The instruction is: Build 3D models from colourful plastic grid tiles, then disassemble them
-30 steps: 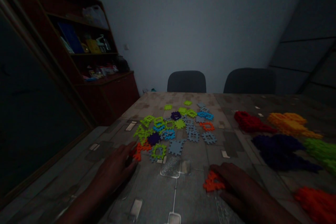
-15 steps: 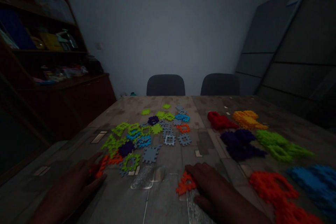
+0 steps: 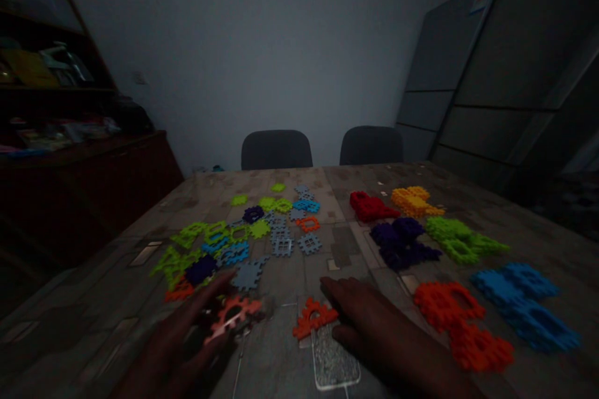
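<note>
The room is dim. My left hand (image 3: 187, 340) is low at the table's near edge, fingers closed on an orange toothed puzzle tile (image 3: 233, 313), slightly blurred by motion. My right hand (image 3: 374, 330) lies flat on the table, fingertips resting on another orange tile (image 3: 312, 318). A loose scatter of green, blue, grey, purple and orange tiles (image 3: 243, 240) lies just beyond my left hand. To the right sit sorted heaps: an orange heap (image 3: 456, 321), a blue heap (image 3: 524, 305), a green heap (image 3: 461, 240), a purple heap (image 3: 402, 240), a red heap (image 3: 369, 206), a yellow heap (image 3: 414, 199).
The table (image 3: 341, 243) has a patterned cloth. Two dark chairs (image 3: 276, 149) stand at its far side. A wooden shelf unit (image 3: 70, 137) with clutter fills the left. Grey cabinets (image 3: 505, 87) stand at the right.
The view has swung right, bringing the sorted heaps into sight. My left hand has taken an orange tile from the scatter and moved it right toward the right hand, which stays on its tile.
</note>
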The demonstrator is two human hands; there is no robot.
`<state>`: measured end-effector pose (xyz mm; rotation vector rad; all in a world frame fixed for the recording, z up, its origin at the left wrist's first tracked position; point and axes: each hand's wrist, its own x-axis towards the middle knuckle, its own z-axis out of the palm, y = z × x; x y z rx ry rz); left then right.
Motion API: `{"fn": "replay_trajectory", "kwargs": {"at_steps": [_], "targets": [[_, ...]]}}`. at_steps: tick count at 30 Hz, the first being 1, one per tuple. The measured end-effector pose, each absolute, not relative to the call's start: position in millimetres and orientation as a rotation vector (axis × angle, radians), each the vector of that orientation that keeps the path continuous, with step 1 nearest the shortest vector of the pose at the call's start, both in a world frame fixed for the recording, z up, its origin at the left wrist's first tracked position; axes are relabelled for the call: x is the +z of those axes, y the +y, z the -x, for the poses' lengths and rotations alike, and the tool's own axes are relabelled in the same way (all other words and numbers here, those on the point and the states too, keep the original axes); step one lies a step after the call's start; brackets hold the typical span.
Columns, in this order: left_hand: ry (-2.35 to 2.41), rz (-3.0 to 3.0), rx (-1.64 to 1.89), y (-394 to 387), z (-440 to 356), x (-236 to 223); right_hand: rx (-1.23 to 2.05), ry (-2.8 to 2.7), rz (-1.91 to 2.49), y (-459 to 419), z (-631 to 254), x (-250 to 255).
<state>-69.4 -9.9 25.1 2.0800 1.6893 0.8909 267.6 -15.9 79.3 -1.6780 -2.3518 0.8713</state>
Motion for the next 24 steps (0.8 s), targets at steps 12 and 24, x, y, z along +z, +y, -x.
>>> {"fn": "replay_trajectory", "kwargs": {"at_steps": [12, 24], "targets": [[1.177, -2.168, 0.754, 0.7, -59.2, 24.1, 0.678, -2.309, 1.612, -6.7, -291.3, 44.7], [1.241, -2.300, 0.623, 0.5, -47.0, 9.1, 0.775, -2.378, 1.429, -7.1, -265.8, 64.9]]}}
